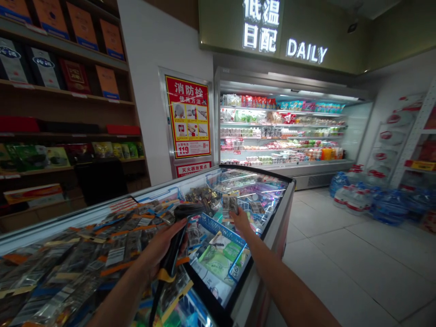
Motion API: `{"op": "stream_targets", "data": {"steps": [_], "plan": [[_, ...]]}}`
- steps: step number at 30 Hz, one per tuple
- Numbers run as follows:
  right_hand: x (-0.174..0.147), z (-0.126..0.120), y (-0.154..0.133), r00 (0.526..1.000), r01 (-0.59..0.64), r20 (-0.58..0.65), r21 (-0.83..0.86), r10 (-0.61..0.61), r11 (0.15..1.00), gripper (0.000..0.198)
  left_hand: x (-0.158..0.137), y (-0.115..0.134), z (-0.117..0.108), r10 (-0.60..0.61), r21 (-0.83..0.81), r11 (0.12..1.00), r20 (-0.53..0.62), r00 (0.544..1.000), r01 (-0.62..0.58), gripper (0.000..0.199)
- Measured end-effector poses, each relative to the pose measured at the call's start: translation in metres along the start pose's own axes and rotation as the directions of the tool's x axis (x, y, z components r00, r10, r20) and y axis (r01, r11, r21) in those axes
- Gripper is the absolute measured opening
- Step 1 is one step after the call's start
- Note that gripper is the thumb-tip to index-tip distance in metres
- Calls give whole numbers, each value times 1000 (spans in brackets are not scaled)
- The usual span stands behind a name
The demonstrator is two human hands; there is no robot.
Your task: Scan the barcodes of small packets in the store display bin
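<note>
My left hand (170, 243) is wrapped round the handle of a black barcode scanner (186, 209), whose head points right and whose cord hangs down. My right hand (240, 221) grips a small flat packet (229, 204) with a pale, label-like face. The packet is held just past the scanner's head, over an open chest freezer (289, 200). Beneath both hands, a blue wire basket (223, 230) holds green and white ice-cream packets (221, 260). To the left of the scanner lie many dark wrapped packets with orange ends (117, 254), heaped on the freezer top.
A lit refrigerated shelf unit (282, 122) stands at the back. Blue water jugs (391, 206) and bottle packs (352, 198) stand on the tiled floor (327, 245) at right. Shelves of boxed goods (78, 72) line the left, with a dark chair-like shape (100, 181) before them.
</note>
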State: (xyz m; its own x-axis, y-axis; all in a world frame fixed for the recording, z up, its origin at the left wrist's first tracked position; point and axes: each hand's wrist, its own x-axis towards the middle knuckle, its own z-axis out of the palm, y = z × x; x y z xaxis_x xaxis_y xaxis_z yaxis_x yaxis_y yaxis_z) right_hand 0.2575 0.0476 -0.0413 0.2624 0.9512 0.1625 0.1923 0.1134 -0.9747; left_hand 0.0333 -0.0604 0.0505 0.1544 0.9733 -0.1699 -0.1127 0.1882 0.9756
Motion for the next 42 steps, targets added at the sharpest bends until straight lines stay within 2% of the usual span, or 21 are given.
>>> {"op": "stream_targets", "data": {"steps": [3, 7, 18, 23, 31, 42], "plan": [[-7, -1, 1, 1000, -25, 13, 170, 24, 985, 26, -1, 1, 5, 13, -48, 999, 3, 1000, -13, 31], [-10, 0, -2, 997, -60, 63, 291, 44, 955, 26, -3, 2, 11, 33, -51, 998, 53, 998, -30, 30], [-11, 1, -2, 993, -100, 99, 372, 68, 923, 25, -6, 1, 21, 5, -16, 1000, 16, 1000, -5, 29], [-12, -1, -5, 990, -116, 117, 380, 77, 918, 29, -5, 0, 23, 4, -3, 1000, 17, 1000, -4, 29], [-6, -1, 1, 993, -95, 105, 350, 62, 932, 22, -6, 0, 18, 11, 40, 999, 63, 998, -14, 32], [0, -6, 7, 999, 27, 20, 80, -28, 996, 7, -14, 8, 20, 28, 180, 983, 46, 999, -36, 34]]}}
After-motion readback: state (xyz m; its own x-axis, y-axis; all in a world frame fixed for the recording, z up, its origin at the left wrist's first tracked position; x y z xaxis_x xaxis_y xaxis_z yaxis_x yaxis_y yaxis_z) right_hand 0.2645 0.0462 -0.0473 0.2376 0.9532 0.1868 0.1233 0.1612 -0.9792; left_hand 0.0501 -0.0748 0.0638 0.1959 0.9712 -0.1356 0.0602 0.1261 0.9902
